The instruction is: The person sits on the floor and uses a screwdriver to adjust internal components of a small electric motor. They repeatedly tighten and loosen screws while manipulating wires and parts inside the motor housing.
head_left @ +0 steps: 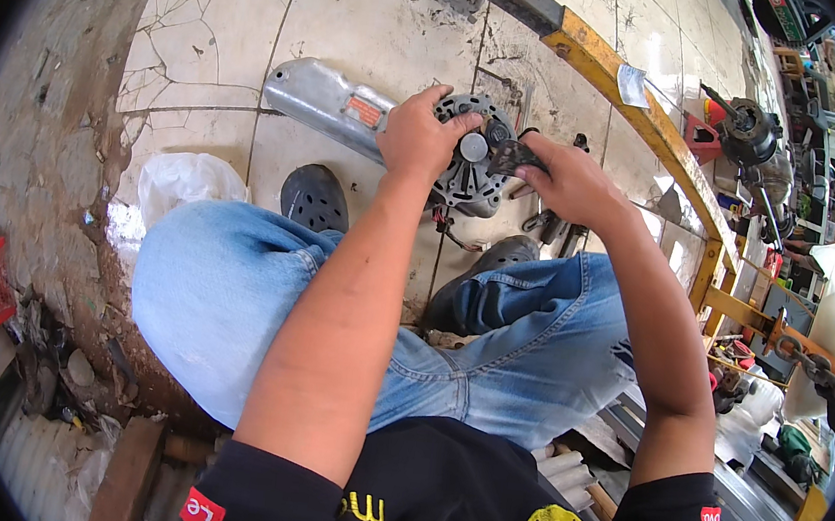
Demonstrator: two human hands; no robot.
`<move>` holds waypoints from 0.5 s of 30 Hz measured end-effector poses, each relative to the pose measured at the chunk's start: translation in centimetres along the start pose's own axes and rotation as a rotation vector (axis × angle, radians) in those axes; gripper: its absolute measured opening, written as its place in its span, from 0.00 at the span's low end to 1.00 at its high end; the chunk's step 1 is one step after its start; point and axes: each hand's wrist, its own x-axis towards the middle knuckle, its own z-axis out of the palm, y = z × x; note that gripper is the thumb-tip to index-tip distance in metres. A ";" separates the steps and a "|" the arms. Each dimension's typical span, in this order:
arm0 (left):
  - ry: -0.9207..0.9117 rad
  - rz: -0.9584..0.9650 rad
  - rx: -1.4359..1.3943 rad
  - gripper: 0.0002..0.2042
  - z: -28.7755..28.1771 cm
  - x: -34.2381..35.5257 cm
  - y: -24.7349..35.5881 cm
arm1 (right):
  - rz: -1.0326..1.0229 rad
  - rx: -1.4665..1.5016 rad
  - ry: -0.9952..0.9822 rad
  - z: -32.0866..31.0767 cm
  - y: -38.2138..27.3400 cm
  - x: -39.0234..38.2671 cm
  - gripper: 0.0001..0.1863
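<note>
An alternator [467,180] with a round, slotted metal end stands on the tiled floor between my feet. My left hand [419,135] is closed on its left rim, with the thumb lying over the top. In my right hand [571,180] is a dark, worn, flat piece [514,159], held against the alternator's right side; its kind is unclear. Short coloured wires [451,228] stick out at the near side. To the left, a long silver metal cover [320,101] with an orange label reaches behind my left hand, where its end is hidden.
Several hand tools [548,225] lie on the floor right of the alternator. A yellow metal frame [652,122] arches across the far right, with a dark motor-like machine [747,131] beyond it. A white plastic bag [189,183] sits by my left knee, near the left shoe [315,198].
</note>
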 end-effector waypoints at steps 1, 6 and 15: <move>-0.035 -0.019 -0.050 0.30 0.0 -0.1 0.2 | -0.012 0.013 0.025 0.5 0.2 0.1 0.17; 0.123 0.189 -0.046 0.27 0.4 0.0 -0.9 | 0.109 -0.098 0.004 1.2 -0.2 1.0 0.21; 0.007 0.136 -0.101 0.30 0.0 0.9 -0.8 | 0.024 -0.031 0.179 3.7 0.9 -0.1 0.24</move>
